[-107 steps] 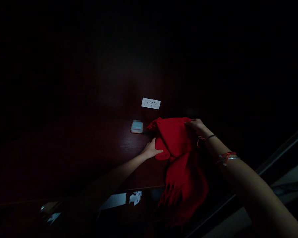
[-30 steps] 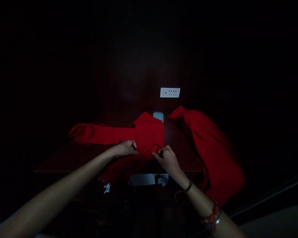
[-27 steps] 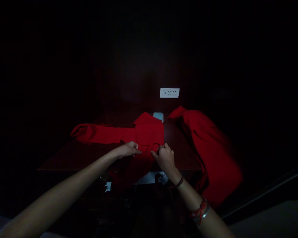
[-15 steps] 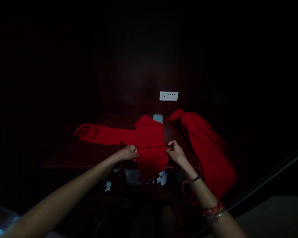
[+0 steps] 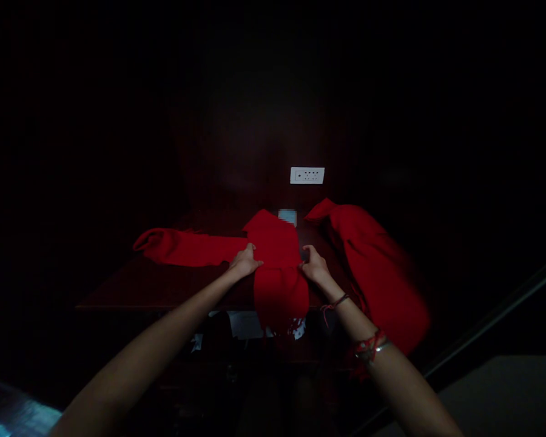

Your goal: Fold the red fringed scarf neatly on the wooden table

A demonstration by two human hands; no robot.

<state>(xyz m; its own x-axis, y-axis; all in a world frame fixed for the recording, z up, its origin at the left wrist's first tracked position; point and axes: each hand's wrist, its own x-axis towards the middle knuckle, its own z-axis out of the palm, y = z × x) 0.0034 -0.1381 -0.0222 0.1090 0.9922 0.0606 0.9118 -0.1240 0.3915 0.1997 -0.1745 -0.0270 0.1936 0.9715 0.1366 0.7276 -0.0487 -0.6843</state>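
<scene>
A red scarf (image 5: 275, 243) with a fringed end lies folded on the dark table, its front part hanging over the near edge. My left hand (image 5: 246, 261) rests at its left side, thumb and index finger apart, the thumb touching the cloth by a crosswise fold. At the opposite side is my right hand (image 5: 315, 265), thumb against the scarf's edge and index finger held away from it. Neither hand is closed round the cloth. A red strip of cloth (image 5: 195, 249) extends left from the folded part, with a rolled or looped end.
Another red cloth (image 5: 382, 273) is heaped at the right, draping over the table (image 5: 131, 288). A white wall socket (image 5: 307, 175) and a small pale blue square (image 5: 287, 217) are at the back. White papers (image 5: 246, 325) show below the tabletop. The surroundings are very dark.
Both hands have moved up and away from me along the scarf's sides, and their pinched fingers have spread. The scarf's front flap lies flatter, its fold now smoother.
</scene>
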